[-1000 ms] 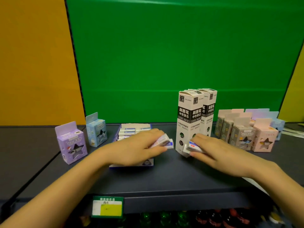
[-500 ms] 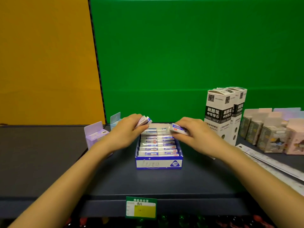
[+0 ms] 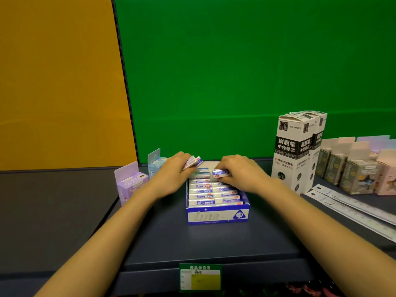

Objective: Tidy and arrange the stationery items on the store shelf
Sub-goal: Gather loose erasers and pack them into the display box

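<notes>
Dark shelf (image 3: 214, 243), eraser box (image 3: 217, 216), left hand (image 3: 173, 174) two erasers (image 3: 192, 162), right hand (image 3: 242, 171) one eraser (image 3: 220, 173)

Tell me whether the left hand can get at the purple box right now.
Probably yes for reach: the purple box stands close beside the left hand, with nothing between them. But that hand grips erasers, so it should set them down first.

The single head-worn, wide-angle view looks forward and slightly down at the shelf (image 3: 214, 243) from close by. The left hand (image 3: 171, 172) and right hand (image 3: 240, 172) reach mid-frame from the lower corners. A green wall (image 3: 235, 71) fills the upper right.
</notes>
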Demonstrator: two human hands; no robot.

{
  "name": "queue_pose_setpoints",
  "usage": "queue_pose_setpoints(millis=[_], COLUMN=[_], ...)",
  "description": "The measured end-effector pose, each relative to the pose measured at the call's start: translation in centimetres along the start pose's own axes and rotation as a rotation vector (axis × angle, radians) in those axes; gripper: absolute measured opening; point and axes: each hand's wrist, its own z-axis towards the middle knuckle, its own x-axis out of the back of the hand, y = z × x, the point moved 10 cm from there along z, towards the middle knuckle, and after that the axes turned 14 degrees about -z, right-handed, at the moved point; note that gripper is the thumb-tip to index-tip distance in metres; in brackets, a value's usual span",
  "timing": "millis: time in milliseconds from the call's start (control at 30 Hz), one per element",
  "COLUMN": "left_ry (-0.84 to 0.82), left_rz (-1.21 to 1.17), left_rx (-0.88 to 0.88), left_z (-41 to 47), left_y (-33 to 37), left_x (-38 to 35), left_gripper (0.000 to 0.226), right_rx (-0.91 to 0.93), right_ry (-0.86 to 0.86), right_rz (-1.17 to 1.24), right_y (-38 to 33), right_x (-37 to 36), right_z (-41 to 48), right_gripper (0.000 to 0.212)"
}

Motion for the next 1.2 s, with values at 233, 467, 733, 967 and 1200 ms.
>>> queue_pose_setpoints(millis=[233,467,733,967,1200], left_ry=[0.049,0.056,-0.086,-0.158,-0.151], left_rz=[0.016,-0.025,0.036,0.183,0.152], left_rx=[-0.049,-0.059,-0.078,-0.115,-0.111], left_z=[0.2,0.0,0.4,0.5,0.7], left_y=[0.0,-0.1,0.1,0.1,0.4], left_x=[0.5,0.5,-1.1,-2.8,-2.8], left_gripper=[0.026,0.022,0.016,0.019,0.021], right_rx=[-0.046,-0.042,-0.166,-0.203,-0.224], right_ry=[0.044,-0.002,0.185,0.276,0.285], right_rz=[0.063,0.080,0.308,0.407,0.422], right_y=[0.5,0.7,2.7,3.4,3.7], right_x=[0.2,-0.5,0.8,1.0,0.6], right_z=[0.1,0.0,-0.8,-1.3,-1.3], right_gripper=[0.024,0.019,0.014,0.014,0.019])
